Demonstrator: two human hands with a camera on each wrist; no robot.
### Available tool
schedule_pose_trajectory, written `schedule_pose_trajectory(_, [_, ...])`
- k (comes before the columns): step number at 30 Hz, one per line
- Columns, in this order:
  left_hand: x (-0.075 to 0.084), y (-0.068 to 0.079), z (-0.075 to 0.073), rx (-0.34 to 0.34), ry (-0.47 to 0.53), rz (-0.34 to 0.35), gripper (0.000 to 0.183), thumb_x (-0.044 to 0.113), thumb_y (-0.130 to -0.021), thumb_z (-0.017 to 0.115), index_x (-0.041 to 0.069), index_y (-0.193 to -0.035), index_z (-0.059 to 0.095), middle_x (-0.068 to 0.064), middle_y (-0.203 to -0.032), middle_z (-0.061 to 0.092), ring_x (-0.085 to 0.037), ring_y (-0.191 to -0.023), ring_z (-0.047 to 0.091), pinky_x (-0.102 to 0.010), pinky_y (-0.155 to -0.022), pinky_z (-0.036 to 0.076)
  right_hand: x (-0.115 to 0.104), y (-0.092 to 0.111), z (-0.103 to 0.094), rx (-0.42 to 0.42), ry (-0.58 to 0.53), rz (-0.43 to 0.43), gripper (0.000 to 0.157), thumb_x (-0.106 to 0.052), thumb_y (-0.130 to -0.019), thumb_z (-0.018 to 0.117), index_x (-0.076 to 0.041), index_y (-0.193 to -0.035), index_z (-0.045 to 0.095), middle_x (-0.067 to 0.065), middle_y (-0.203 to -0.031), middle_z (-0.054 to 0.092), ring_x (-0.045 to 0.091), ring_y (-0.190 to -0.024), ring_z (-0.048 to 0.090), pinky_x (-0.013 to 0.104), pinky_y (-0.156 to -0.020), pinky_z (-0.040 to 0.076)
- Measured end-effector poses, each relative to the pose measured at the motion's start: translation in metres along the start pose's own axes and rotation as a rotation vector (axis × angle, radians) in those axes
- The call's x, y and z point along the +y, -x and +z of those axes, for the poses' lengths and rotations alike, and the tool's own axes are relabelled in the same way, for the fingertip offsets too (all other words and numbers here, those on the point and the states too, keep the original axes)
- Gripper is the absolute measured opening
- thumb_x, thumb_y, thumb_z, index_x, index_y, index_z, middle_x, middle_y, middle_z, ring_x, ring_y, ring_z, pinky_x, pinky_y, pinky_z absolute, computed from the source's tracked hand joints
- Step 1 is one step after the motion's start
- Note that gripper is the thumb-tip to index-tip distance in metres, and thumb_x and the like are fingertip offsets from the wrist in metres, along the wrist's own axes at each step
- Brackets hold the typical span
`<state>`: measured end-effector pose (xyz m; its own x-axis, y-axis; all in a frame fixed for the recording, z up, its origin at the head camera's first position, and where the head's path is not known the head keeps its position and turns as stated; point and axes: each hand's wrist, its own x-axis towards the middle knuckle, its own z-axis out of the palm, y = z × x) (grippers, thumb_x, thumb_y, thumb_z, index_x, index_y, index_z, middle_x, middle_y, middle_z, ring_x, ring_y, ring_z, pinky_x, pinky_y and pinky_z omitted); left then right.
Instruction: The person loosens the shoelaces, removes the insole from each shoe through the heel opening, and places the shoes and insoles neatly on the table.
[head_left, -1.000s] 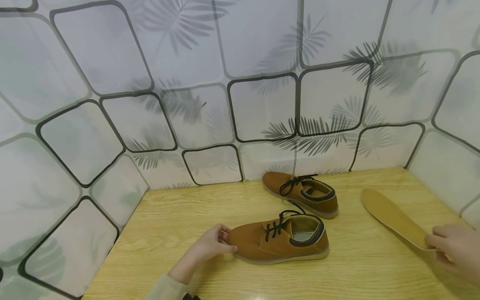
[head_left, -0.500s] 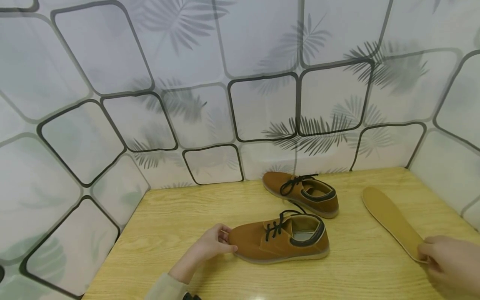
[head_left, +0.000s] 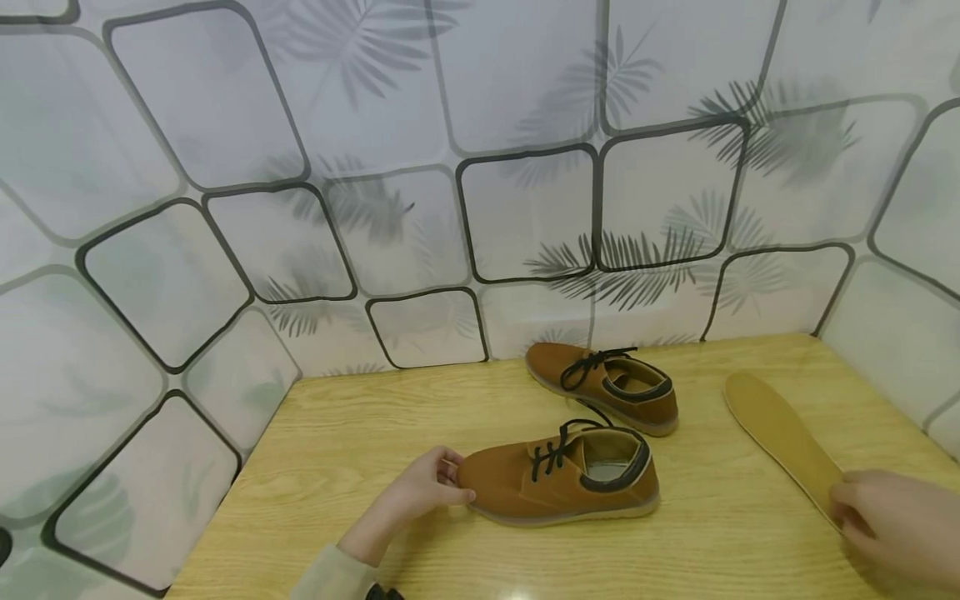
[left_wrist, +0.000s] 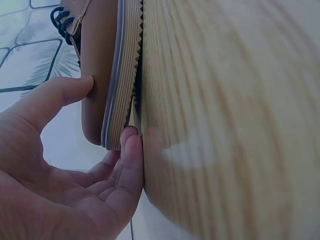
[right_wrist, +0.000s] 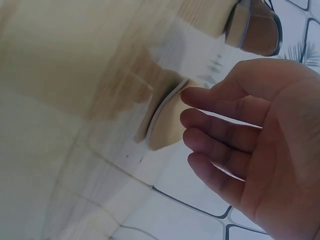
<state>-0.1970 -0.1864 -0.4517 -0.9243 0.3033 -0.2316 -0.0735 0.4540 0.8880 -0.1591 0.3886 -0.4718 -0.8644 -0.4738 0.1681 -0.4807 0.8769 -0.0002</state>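
Observation:
A brown lace-up shoe point(head_left: 540, 483) with black laces lies on the table, toe to the left, opening to the right. My left hand point(head_left: 423, 487) holds it at the toe; in the left wrist view the thumb point(left_wrist: 75, 92) presses the upper while the fingers reach under the ribbed sole point(left_wrist: 122, 75). To the right lies a tan insole point(head_left: 783, 442), angled away from me. Over its near end is my right hand point(head_left: 892, 529). The right wrist view shows that hand's fingers point(right_wrist: 215, 135) loosely bent, tips beside the insole, with nothing gripped between them.
Behind the first shoe stands its matching brown shoe point(head_left: 603, 387), a black lace trailing between the two. The pale wooden table point(head_left: 360, 425) ends at a patterned wall covering point(head_left: 420, 250) at the back and on both sides.
The near end of the insole has come down toward the table, and my right hand has shifted slightly left and loosened from it. My left hand and both shoes stay put.

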Motion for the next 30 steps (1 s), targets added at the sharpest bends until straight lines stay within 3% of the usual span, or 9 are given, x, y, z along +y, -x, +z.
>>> schedule_pose_trajectory(6, [-0.001, -0.002, 0.000, -0.004, 0.009, -0.015, 0.051, 0.001, -0.088, 0.082, -0.007, -0.131, 0.055, -0.016, -0.109, 0.065, -0.020, -0.094, 0.064, -0.033, -0.082, 0.056, -0.011, -0.010, -0.007, 0.026, 0.050, 0.034, 0.031, -0.010, -0.075, 0.085, -0.024, -0.073, 0.057, -0.016, -0.066, 0.038, -0.004, -0.060, 0.028, 0.023, -0.053, 0.032])
schedule_pose_trajectory(12, [0.000, -0.001, -0.001, -0.006, 0.012, -0.024, 0.051, 0.002, -0.089, 0.081, -0.007, -0.132, 0.055, -0.016, -0.109, 0.064, -0.021, -0.095, 0.063, -0.033, -0.082, 0.055, -0.017, -0.021, -0.010, 0.235, 0.087, -0.077, 0.035, -0.010, -0.062, 0.089, -0.026, -0.074, 0.059, -0.022, -0.068, 0.042, -0.008, -0.061, 0.031, 0.024, -0.051, 0.037])
schedule_pose_trajectory(21, [0.000, 0.000, -0.001, -0.009, 0.004, 0.000, 0.052, 0.001, -0.088, 0.081, -0.009, -0.132, 0.055, -0.016, -0.110, 0.064, -0.021, -0.096, 0.063, -0.033, -0.083, 0.056, -0.034, -0.039, -0.022, 0.221, 0.100, -0.081, 0.036, -0.015, -0.066, 0.094, -0.029, -0.078, 0.063, -0.023, -0.073, 0.049, -0.009, -0.064, 0.041, 0.025, -0.054, 0.043])
schedule_pose_trajectory(30, [0.000, 0.001, -0.001, -0.007, 0.003, 0.001, 0.052, 0.001, -0.088, 0.081, -0.008, -0.132, 0.055, -0.016, -0.110, 0.064, -0.021, -0.096, 0.062, -0.033, -0.083, 0.055, -0.049, -0.057, -0.025, 0.307, 0.079, -0.125, 0.033, -0.016, -0.065, 0.091, -0.029, -0.081, 0.066, -0.021, -0.079, 0.055, -0.008, -0.064, 0.044, 0.025, -0.053, 0.043])
